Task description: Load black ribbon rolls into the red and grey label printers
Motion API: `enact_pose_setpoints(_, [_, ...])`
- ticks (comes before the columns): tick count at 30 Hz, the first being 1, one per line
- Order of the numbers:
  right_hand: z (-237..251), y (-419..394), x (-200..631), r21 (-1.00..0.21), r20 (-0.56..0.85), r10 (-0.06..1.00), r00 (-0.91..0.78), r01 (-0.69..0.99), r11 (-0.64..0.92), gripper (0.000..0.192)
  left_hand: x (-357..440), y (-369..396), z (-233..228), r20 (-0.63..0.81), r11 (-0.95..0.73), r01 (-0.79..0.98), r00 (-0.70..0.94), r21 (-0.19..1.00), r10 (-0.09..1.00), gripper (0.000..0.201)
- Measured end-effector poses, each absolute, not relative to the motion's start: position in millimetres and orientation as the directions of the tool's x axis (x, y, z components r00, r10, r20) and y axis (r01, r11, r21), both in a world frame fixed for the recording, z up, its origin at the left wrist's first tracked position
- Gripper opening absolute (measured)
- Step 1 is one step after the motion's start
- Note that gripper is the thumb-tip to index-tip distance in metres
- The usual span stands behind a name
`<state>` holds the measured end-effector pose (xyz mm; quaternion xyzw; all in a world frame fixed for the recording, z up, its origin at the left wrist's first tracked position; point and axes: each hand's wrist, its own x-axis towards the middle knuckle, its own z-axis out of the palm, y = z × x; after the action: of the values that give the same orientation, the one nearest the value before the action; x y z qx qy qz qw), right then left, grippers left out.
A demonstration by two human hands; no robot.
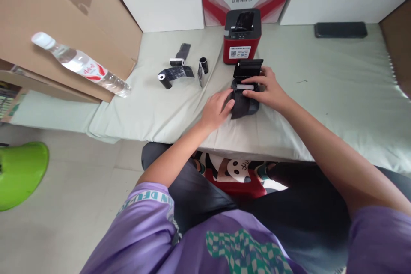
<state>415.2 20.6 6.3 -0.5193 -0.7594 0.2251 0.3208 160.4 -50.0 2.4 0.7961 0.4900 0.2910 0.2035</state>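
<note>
I see a small black plastic device with an open lid (243, 105); it stands on the pale green cloth (289, 68), near the front edge. Its black lid (248, 68) stands raised at the back, and across the body lies a pale, slim cylinder (245, 87). A dark, smooth surface slopes down toward the person.

The left hand (217, 110) touches the device at its left side, thumb and forefinger a little apart. The right hand (269, 90) reaches over from the right, its forefinger and thumb on either side of the pale cylinder, with a narrow gap. Whether either hand grips firmly, I cannot tell.

The fingers cover both sides of the device, and its inside is too dark for me to make out. At the left border, a bright green curved object (24, 175) is cut off.

Just behind the device stands a red box with a black top (240, 36), so the room there is tight. To the left, well apart, lie small rolls of dark film with white or black cores (175, 72). The widest stretch of cloth is on the right, up to a flat black case (340, 29) by the wall.
</note>
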Motion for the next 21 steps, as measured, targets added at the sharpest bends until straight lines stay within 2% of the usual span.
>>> enact_pose_setpoints(4, [8,28,427,-0.657,0.172,0.941,-0.292,0.677,0.330,0.054,161,-51,4,0.262,-0.428,0.646,0.342,0.632,0.903,0.083])
enact_pose_setpoints(8, [10,38,432,-0.667,0.132,0.967,-0.218,0.702,0.249,0.028,162,-50,5,0.251,-0.413,0.642,0.333,0.646,0.909,0.080])
enact_pose_setpoints(12, [13,45,425,-0.618,0.170,0.966,-0.195,0.743,0.258,0.018,163,-49,6,0.252,-0.417,0.634,0.337,0.651,0.907,0.073])
enact_pose_setpoints(18, [22,75,401,-0.447,-0.055,0.989,-0.136,0.889,0.097,0.040,163,-47,5,0.271,-0.428,0.620,0.335,0.658,0.902,0.065])
enact_pose_setpoints(20, [21,81,398,-0.418,-0.070,0.987,-0.145,0.903,0.103,0.040,163,-47,4,0.276,-0.429,0.616,0.333,0.660,0.902,0.065])
enact_pose_setpoints(21, [21,82,398,-0.442,-0.022,0.987,-0.161,0.887,0.135,0.037,163,-46,4,0.280,-0.429,0.616,0.329,0.661,0.902,0.065])
